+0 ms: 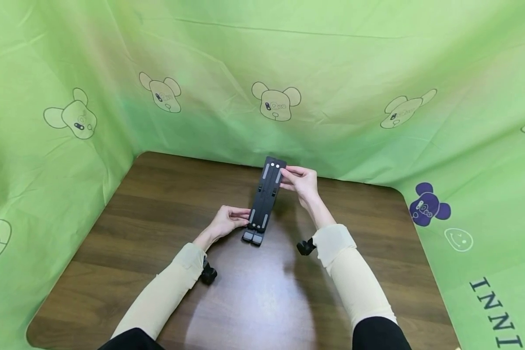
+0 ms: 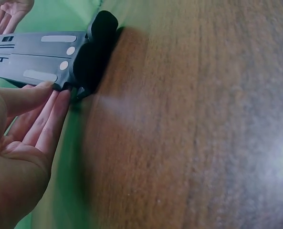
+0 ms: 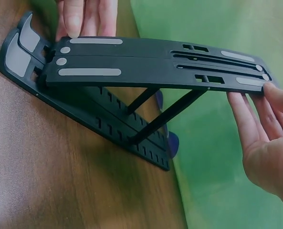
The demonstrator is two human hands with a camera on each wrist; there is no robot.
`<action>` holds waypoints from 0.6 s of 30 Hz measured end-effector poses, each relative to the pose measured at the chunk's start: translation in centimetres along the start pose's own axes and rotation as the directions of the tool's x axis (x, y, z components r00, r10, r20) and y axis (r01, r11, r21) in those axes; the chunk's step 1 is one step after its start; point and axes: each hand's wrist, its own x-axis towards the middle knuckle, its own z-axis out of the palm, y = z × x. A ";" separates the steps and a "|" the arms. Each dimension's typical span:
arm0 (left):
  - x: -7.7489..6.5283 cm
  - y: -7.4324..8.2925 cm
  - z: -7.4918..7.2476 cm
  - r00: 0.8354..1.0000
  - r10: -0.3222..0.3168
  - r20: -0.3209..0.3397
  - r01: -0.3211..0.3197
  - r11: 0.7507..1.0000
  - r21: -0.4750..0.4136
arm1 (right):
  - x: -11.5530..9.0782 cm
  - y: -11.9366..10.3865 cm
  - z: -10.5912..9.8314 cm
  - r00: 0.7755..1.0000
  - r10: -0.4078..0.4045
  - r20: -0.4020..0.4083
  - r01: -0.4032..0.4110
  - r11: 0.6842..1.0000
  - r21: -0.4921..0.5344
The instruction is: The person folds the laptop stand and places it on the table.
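A black folding laptop stand (image 1: 266,194) with grey pads stands on the table, its two halves side by side as one narrow strip. In the right wrist view its top plate (image 3: 146,64) is tilted up from the notched base (image 3: 117,117), with struts (image 3: 170,117) between them. My left hand (image 1: 227,221) pinches the plate's left edge at the near end, beside the upturned front lips (image 1: 252,237). At the raised far end, my right hand (image 1: 302,183) holds the right edge between thumb and fingers. Some fingertips are hidden beneath the plate.
The brown wooden table (image 1: 157,204) has rounded corners. A green curtain (image 1: 210,97) printed with bear heads hangs close behind it and along both sides. Black wrist cameras (image 1: 207,273) hang below both cuffs.
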 end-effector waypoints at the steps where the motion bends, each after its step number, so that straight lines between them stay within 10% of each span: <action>1: 0.1 0.0 0.0 1.000 0.000 -0.001 0.000 1.000 -0.002 | 0.0 0.0 -0.1 1.000 0.000 -0.002 0.000 1.000 0.007; 18: 0.6 -0.2 -0.1 0.998 -0.020 -0.058 0.020 1.000 -0.008 | -0.7 0.3 -0.3 0.997 -0.026 -0.068 0.031 0.997 0.071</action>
